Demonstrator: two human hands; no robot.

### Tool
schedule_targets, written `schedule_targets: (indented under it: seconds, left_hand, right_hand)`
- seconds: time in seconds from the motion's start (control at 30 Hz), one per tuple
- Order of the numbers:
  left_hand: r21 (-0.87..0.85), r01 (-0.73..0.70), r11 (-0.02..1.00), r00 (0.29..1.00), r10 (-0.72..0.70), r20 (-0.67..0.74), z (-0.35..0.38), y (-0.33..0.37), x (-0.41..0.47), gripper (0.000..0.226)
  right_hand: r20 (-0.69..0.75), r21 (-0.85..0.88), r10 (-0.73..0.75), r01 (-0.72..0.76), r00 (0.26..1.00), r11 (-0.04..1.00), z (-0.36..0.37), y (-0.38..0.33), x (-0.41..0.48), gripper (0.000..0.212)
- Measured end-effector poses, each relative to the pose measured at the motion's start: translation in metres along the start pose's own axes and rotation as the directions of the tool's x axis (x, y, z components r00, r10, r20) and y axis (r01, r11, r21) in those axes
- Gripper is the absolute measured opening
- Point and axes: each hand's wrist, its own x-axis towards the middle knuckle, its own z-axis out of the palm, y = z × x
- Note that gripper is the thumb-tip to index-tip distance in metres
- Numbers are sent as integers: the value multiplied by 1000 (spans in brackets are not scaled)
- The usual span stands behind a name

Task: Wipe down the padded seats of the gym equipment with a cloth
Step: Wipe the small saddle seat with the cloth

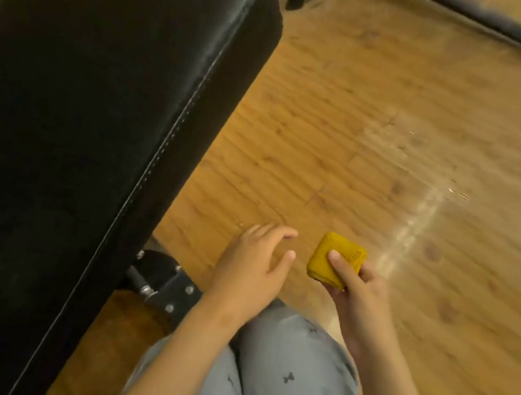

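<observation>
One folded yellow cloth low at centre frame, above the wooden floor. Pinches it in the right hand, thumb on top, fingers curled beneath. Holds the left hand just beside, apart from the cloth, fingers loosely spread, gripping nothing. Black padded seat across the left of frame, untouched by either hand.

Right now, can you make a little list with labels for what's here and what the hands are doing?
cloth: yellow, folded small
right hand: pinches the cloth, thumb on top
left hand: empty, fingers relaxed, apart from the cloth
padded seat: black, white stitching, to the left, untouched
floor: wood planks
</observation>
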Motion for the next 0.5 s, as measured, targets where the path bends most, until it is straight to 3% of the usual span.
schedule_targets:
  seconds: [0.07, 0.13, 0.27, 0.37, 0.5]
  left_hand:
    - [37, 32, 999, 995, -35, 89, 5, -7, 17, 28]
    - [81, 48, 995, 982, -62, 177, 4, -6, 30, 29]
    - [186, 111, 976, 926, -169, 337, -11, 23, 43, 34]
    - [268, 127, 955, 865, -239, 441, -36, 63, 45, 36]
    - [292, 142, 946, 819, -278, 502, -82, 139, 52, 38]
  right_hand:
    - [-54, -49, 21, -24, 998, 999, -4, -8, 12, 24]
    - [-99, -213, 6, -27, 995, 977, -13, -23, 21, 24]
    - [-232, -540, 10, -137, 973, 831, -39, -63, 19, 30]
    - [-280, -627, 42, -216, 959, 749, -57, -108, -5, 32]
    - [-308, -652, 45, -245, 950, 717, -82, -188, -52, 39]
